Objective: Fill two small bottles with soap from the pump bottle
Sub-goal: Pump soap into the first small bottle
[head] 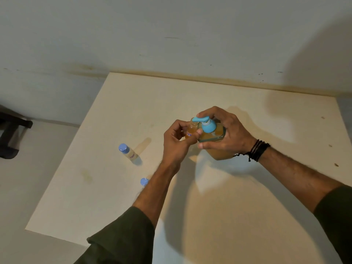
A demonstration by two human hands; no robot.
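Note:
A pump bottle (219,151) of orange soap with a blue pump head stands in the middle of the cream table. My right hand (226,132) grips its shoulder, with a finger on the pump head. My left hand (177,141) holds a small uncapped bottle (190,131) with orange liquid in it, its mouth right under the pump spout. A second small bottle (128,152), capped in blue and looking nearly clear, stands to the left. A loose blue cap (144,181) lies by my left forearm.
The table (247,206) sits against a pale wall at the back. Its left edge runs diagonally, with floor beyond. A dark object (11,134) stands on the floor at far left. Small dark specks dot the table's right side.

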